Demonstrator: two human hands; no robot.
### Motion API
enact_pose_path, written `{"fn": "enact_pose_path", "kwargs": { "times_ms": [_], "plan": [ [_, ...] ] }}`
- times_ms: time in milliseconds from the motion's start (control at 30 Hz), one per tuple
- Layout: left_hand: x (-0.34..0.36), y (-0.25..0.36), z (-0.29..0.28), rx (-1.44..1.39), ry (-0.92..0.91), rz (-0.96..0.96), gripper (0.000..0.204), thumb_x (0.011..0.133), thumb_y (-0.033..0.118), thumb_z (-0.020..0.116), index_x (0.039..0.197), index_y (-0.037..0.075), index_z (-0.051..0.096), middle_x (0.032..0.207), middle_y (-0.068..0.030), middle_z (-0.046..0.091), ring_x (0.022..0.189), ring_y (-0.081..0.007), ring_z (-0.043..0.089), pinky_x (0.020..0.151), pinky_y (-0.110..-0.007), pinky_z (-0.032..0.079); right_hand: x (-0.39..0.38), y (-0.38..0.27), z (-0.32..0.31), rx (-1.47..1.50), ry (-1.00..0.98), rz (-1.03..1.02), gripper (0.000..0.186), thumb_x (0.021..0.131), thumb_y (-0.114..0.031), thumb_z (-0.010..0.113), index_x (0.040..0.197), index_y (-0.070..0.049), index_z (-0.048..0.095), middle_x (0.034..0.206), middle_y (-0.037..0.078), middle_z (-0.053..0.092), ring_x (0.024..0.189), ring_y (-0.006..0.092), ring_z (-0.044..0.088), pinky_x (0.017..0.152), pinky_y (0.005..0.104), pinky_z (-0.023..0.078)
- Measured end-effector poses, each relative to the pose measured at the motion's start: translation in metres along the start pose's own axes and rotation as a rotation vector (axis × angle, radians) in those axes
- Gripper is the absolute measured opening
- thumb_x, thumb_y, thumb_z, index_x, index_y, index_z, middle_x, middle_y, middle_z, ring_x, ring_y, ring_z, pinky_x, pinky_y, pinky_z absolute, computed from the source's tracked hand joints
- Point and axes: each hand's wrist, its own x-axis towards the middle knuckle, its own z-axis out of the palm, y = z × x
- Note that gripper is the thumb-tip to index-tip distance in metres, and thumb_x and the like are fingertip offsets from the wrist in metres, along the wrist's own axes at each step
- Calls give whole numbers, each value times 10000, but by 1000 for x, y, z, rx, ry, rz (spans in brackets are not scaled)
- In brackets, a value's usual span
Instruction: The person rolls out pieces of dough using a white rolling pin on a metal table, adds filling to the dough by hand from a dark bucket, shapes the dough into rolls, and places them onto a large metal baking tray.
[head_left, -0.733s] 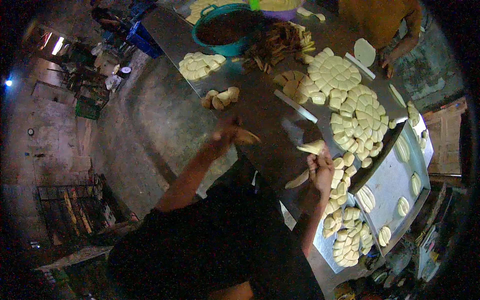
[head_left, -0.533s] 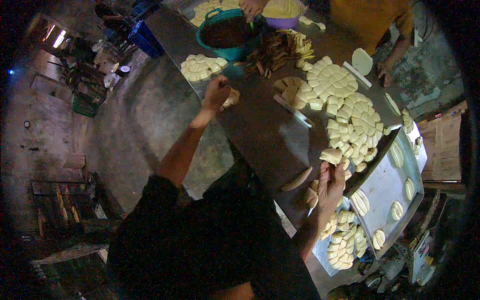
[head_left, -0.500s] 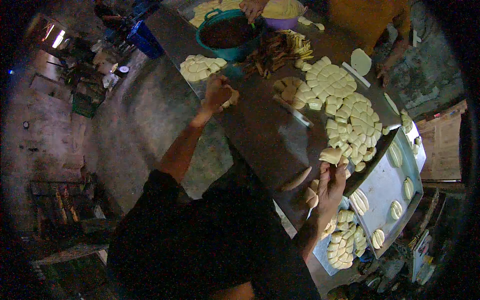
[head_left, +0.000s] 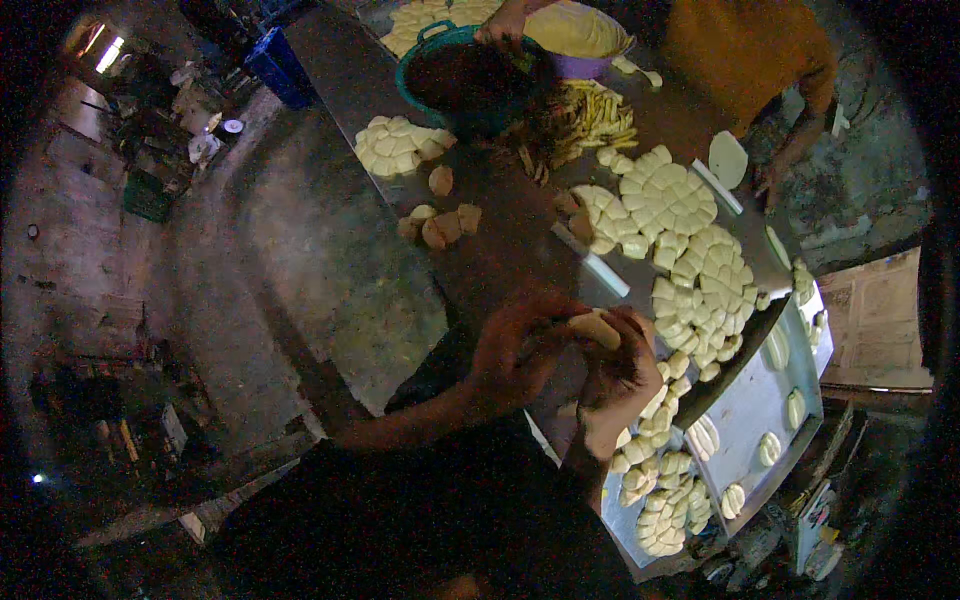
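A patchy grey floor [head_left: 320, 240] is dimly lit beside the dark counter [head_left: 345, 85], and a stained wall [head_left: 75, 250] is seen at the left. Daylight is suggested by a bright opening [head_left: 109, 54] in the upper left corner. A blue crate [head_left: 280, 68] and a green crate [head_left: 147, 197] are set on that side; a pale wooden panel [head_left: 875, 315] is seen at far right.

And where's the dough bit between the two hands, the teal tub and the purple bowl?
Dough bit [head_left: 596, 330]: head view, its pale top.
Teal tub [head_left: 438, 112]: head view, outer wall.
Purple bowl [head_left: 580, 68]: head view, outer side.
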Motion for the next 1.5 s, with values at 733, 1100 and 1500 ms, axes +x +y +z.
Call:
{"fn": "enact_pose_path", "kwargs": {
  "times_ms": [733, 1100, 1500],
  "plan": [
    [199, -216, -56, 334, -390, 370, 370, 904, 277, 701, 1176, 32, 653, 1170, -126, 645, 1091, -279, 614, 958, -425, 500, 165, 83, 106, 593, 156, 685, 954, 859, -347, 811, 1579, -50, 260, 1199, 91, 624, 999, 200, 635, 872, 321, 551],
    [215, -349, -80, 1079, -337, 485, 266, 933, 214, 627, 1097, 19, 702, 1079, -121, 683, 1022, -273, 634, 912, -436, 517, 325, 147, 297, -808, -1237, -6, 521, 992, -170, 600, 1500, -173, 481, 1180, 154, 730, 919, 276, 743, 886, 412, 561],
    [192, -205, -159, -234, -133, -595, 262, 976, 217, 628, 1101, -2, 702, 1017, -169, 693, 930, -268, 674, 828, -411, 546, 324, 163, 290, -712, -1150, 85, 439, 1104, -360, 404, 1370, -85, 620, 1232, 149, 685, 1087, 200, 638, 997, 330, 456]
  ]
}}
